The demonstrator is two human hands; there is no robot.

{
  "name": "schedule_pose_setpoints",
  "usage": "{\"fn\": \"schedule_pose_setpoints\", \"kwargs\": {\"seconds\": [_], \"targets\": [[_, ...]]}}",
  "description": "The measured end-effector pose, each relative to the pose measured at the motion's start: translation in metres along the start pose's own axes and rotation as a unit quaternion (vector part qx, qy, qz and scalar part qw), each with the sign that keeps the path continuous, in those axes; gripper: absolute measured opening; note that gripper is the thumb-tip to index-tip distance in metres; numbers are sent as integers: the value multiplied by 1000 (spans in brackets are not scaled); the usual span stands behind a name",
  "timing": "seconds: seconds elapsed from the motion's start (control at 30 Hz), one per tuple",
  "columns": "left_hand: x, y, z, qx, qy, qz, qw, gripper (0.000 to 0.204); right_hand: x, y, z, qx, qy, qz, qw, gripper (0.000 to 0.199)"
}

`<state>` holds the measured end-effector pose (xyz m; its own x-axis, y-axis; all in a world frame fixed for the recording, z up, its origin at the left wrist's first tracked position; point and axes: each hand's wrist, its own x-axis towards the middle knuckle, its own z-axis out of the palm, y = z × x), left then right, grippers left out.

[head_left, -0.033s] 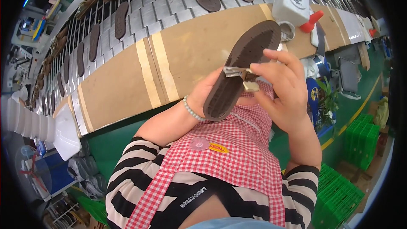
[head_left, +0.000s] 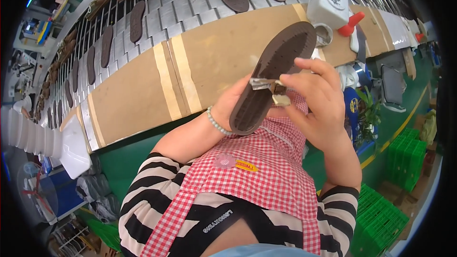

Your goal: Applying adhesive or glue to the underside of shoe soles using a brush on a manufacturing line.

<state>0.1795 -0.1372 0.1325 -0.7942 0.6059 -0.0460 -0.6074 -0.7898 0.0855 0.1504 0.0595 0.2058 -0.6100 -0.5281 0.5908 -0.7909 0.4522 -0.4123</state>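
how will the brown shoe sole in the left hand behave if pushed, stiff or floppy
The sole is probably fairly stiff, since it shows no clear sag beyond the left hand. Its ridged inside may make it less slippery. Being long and flat, it seems unlikely to roll.

Red-checked apron (head_left: 278,178) worn over black-and-cream striped top (head_left: 150,185), pink badge (head_left: 224,161) pinned on it, beaded bracelet (head_left: 216,124) left of it

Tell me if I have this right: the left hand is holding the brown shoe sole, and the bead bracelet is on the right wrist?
Not quite: the bead bracelet is on the left wrist, not the right, as the head view shows. The left hand is indeed holding the brown shoe sole.
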Motion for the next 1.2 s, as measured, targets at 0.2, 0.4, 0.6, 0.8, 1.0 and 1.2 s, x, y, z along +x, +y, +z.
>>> {"fn": "schedule_pose_setpoints", "kwargs": {"seconds": [0.2,0.4,0.6,0.8,1.0,1.2], "targets": [[2,-4,-1,44,63,39,996,46,-10,-20,3,34,-55,-22,998,42],[3,-1,-9,45,82,51,994,43,-16,-28,8,72,-87,-50,992,37],[3,1,-20,-1,35,-24,999,47,-11,-28,-3,49,-153,-94,983,30],[2,1,-7,-97,-16,-59,993,51,-4,-32,-24,-5,-160,-101,982,20],[7,4,-5,-66,14,27,997,51,-19,-28,-26,-1,-42,49,998,48],[4,8,-3,-63,-20,18,998,58,-39,-32,-2,156,-28,173,972,46]]}}
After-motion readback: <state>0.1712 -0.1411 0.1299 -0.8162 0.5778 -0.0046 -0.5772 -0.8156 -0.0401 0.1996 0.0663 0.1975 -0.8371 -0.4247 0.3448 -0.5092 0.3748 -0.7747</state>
